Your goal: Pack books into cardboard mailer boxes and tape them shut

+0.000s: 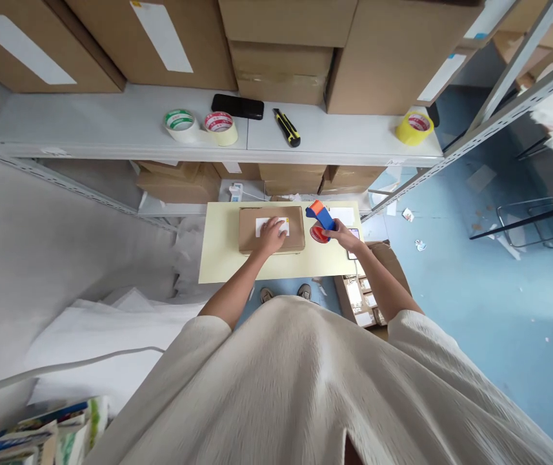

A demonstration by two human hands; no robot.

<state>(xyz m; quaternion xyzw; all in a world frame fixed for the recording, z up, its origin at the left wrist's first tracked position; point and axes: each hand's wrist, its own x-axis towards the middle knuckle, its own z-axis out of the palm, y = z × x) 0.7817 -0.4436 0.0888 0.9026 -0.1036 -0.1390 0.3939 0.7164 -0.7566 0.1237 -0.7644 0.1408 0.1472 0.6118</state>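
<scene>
A brown cardboard box (248, 231) lies flat on the pale yellow table (218, 258), with a white label (261, 225) on its top. My left hand (271, 236) rests on the box over the label, fingers spread and partly covering it. Just right of the box, my right hand (342, 235) grips a blue and orange tape dispenser (323, 217) loaded with a roll that has a red core. The dispenser is held apart from the box. Behind my right wrist a phone (353, 245) lies on the table, partly hidden.
On the grey shelf (135, 129) ahead are tape rolls (179, 124), a black phone (237, 106), a yellow utility knife (286, 128) and a yellow tape roll (414, 129). Large cartons (281, 71) stand behind them. An open carton (387, 258) with small boxes sits right of the table.
</scene>
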